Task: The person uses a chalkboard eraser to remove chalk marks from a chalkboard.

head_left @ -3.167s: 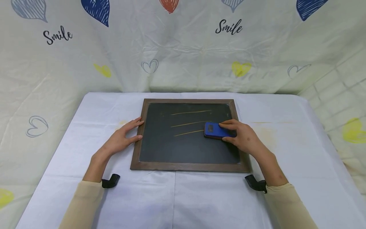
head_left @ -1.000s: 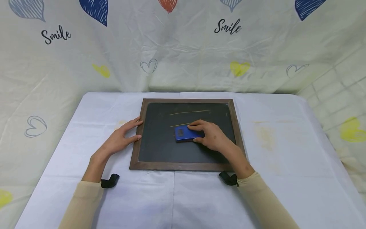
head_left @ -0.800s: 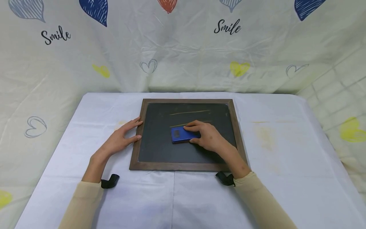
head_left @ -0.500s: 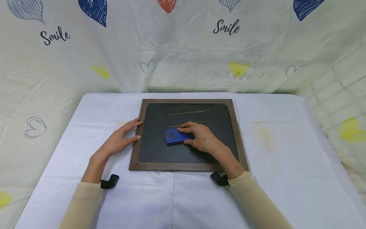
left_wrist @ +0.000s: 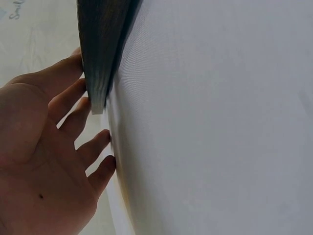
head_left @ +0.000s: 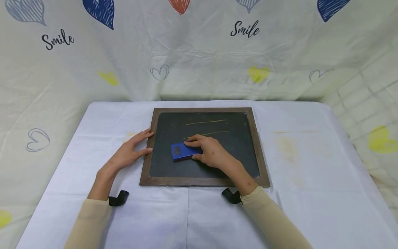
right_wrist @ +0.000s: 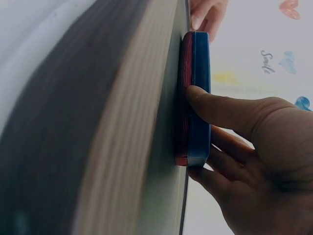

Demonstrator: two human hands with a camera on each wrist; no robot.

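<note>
While the board point(head_left: 186, 171) is touched at its left edge by the left hand point(head_left: 127, 154), its fingers spread and gripping nothing, the eraser point(head_left: 184, 151) is held against the board, left of centre, between thumb and fingers of the right hand point(head_left: 212, 152). Two yellow lines point(head_left: 205, 122) are left beyond it; none can be seen nearer, so wiping is judged partly done.

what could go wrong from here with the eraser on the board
The left-hand grip only touches the left side of the board, so the board might slide on the cloth under a hard rub. The right-hand grip leaves the left end of the eraser uncovered, so that end could lift and wipe unevenly.
</note>
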